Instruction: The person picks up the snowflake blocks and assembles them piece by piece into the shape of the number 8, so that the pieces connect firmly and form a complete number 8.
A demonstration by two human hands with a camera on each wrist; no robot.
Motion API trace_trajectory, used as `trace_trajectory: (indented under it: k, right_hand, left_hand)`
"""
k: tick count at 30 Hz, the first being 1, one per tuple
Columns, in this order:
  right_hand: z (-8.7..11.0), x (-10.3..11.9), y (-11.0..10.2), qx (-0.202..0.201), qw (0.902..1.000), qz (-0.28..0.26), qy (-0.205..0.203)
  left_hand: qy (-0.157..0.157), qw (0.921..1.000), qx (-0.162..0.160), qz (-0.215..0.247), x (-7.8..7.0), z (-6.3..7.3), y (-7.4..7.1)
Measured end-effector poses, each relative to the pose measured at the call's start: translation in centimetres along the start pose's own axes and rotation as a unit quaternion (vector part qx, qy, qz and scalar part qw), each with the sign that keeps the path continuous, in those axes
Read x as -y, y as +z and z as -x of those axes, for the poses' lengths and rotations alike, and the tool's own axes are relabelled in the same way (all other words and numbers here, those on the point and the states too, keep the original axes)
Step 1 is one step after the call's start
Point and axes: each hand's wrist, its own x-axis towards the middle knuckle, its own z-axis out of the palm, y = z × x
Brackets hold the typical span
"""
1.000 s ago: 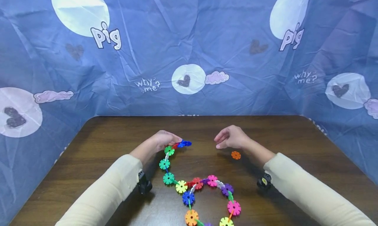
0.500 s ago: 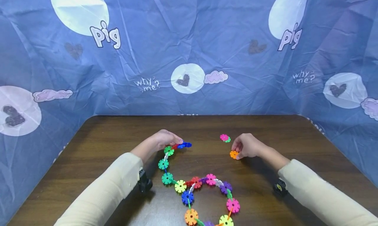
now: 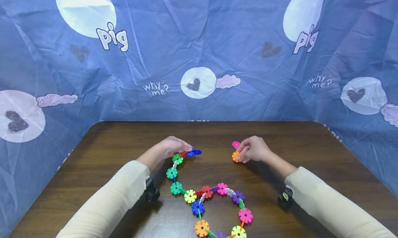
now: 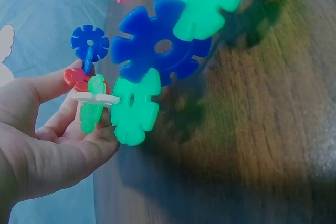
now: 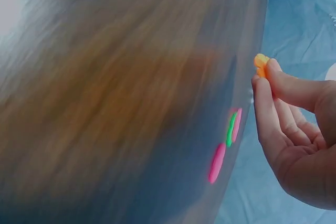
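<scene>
In the head view my left hand [image 3: 174, 146] holds the far end of a chain of notched, flower-shaped interlocking discs. Between its thumb and fingers sits a red disc [image 4: 79, 78], and two joined blue discs [image 3: 194, 152] stick out beyond the fingertips. Green discs [image 3: 176, 188] and others hang on from there, leading down to a loop on the table. My right hand [image 3: 255, 149] pinches an orange disc [image 3: 236, 157] by its edge, raised off the table. Behind it lie a loose pink disc [image 3: 236, 144] and, clearer in the right wrist view, a green disc [image 5: 231, 129].
The brown wooden table [image 3: 124, 144] carries the chain's loop, with a yellow disc [image 3: 238, 231] at the near side; the frame's lower edge cuts the loop off. A blue printed cloth [image 3: 205, 51] hangs behind the table and along its sides.
My right hand reached right to the orange disc, picked it up from the table and brought it leftward. The pink and green discs behind came into view. My left hand stays nearly still.
</scene>
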Motion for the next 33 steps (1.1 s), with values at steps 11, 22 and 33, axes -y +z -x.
trace_trajectory:
  k: [11,22,33]
  right_hand:
    - [-1.3,3.4,3.6,0.018,0.9882,-0.124,0.088]
    - [-2.3,6.7,6.0,0.034,0.9773,-0.169,0.123]
    - [-2.8,7.2,6.4,0.051,0.9519,-0.242,0.182]
  left_hand:
    - [0.011,0.9998,0.014,0.003,0.3,0.2,0.2]
    - [0.005,0.9999,0.004,0.008,0.0,0.4,0.6]
    - [0.025,0.9993,-0.011,0.025,0.4,0.2,1.2]
